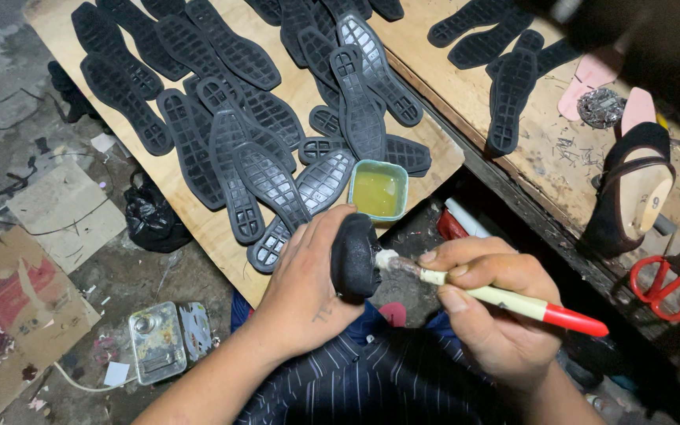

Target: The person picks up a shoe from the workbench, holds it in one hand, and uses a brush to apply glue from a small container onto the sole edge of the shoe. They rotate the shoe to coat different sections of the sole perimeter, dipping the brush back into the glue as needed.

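Both hands are at work at lower centre of the frame. By the left hand point(302, 287) a black rubber shoe sole point(354, 256) is gripped, fingers closed round it from behind, so that one end faces the camera. By the right hand point(488, 311) a brush point(497, 297) with a cream handle and red end is pinched between thumb and fingers, its bristles touching the sole's right edge.

The sole is judged light, flexible and grippy rather than slippery; it is best held by its edges, clear of any wet face.

Just above the hands, at the edge of a wooden board point(198, 228), a small pale-green square tub point(378, 190) stands open, holding a yellowish liquid, probably glue. Many more black soles point(261, 149) are spread over the board. At lower left a flat metal tin point(157, 341) lies on the floor; its contents cannot be told.
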### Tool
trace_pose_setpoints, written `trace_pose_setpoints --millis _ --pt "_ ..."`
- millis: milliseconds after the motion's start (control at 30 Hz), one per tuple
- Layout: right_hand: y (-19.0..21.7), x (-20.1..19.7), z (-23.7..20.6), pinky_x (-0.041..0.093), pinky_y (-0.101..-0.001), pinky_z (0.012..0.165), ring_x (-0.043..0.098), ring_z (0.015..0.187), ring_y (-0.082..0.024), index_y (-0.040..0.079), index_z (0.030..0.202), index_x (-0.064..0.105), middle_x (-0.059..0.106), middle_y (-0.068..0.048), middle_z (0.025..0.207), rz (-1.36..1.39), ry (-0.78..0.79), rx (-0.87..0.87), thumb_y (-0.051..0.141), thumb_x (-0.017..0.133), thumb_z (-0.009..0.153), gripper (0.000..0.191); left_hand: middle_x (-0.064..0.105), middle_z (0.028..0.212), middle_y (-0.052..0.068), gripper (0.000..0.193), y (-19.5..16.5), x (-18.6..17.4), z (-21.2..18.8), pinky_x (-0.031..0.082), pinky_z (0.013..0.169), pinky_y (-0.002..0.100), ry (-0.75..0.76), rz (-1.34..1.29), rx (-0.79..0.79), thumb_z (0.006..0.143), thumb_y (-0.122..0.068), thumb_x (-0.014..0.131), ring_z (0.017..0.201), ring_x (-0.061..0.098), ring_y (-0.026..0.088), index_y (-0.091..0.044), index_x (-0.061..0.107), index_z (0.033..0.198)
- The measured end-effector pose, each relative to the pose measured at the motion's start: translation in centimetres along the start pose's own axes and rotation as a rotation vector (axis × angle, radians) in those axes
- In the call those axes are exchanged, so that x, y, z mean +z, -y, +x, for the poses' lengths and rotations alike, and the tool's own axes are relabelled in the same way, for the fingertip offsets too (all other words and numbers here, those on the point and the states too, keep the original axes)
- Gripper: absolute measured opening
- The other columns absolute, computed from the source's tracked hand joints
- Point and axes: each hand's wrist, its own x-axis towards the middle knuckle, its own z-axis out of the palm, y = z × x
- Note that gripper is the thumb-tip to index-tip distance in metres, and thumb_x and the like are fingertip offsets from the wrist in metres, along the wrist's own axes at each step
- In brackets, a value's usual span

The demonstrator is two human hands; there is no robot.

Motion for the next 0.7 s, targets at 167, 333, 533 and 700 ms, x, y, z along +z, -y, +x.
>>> trace_pose_setpoints --millis 167,333,533,700 --pt "-0.41 0.10 0.33 0.057 -0.0369 0.103 0.069 0.108 -0.025 0.001 0.118 0.054 0.066 -0.022 0.116 -0.009 -0.023 -0.017 -0.008 0.064 0.098 0.024 0.056 0.137 0.018 0.091 0.08 0.17 -0.12 0.039 0.109 0.045 -0.007 -0.003 0.035 0.062 -0.013 0.082 0.130 0.051 0.039 -0.003 0.042 0.143" --pt "-0.39 0.27 0.55 0.057 -0.0360 0.102 0.068 0.107 -0.024 0.001 0.118 0.054 0.066 -0.022 0.117 -0.006 -0.009 -0.009 -0.008 0.063 0.098 0.023 0.056 0.137 0.018 0.092 0.23 0.21 -0.17 0.039 0.109 0.046 -0.002 -0.002 0.039 0.061 -0.012 0.082 0.131 0.050 0.039 -0.003 0.042 0.143" --pt "-0.06 0.06 0.64 0.057 -0.0365 0.101 0.069 0.107 -0.024 0.002 0.118 0.054 0.066 -0.022 0.117 -0.022 0.028 -0.006 -0.008 0.063 0.098 0.023 0.056 0.136 0.018 0.094 0.19 0.13 -0.11 0.039 0.108 0.045 0.026 -0.006 0.014 0.058 -0.011 0.081 0.130 0.050 0.039 -0.004 0.041 0.143" --pt "0.35 -0.17 0.33 0.057 -0.0369 0.101 0.069 0.109 -0.025 0.002 0.117 0.054 0.066 -0.022 0.116 -0.038 0.066 -0.001 -0.007 0.063 0.097 0.024 0.055 0.136 0.019 0.095 -0.04 0.03 -0.14 0.040 0.108 0.045 0.048 -0.033 -0.037 0.058 -0.010 0.080 0.128 0.051 0.039 -0.004 0.039 0.144"
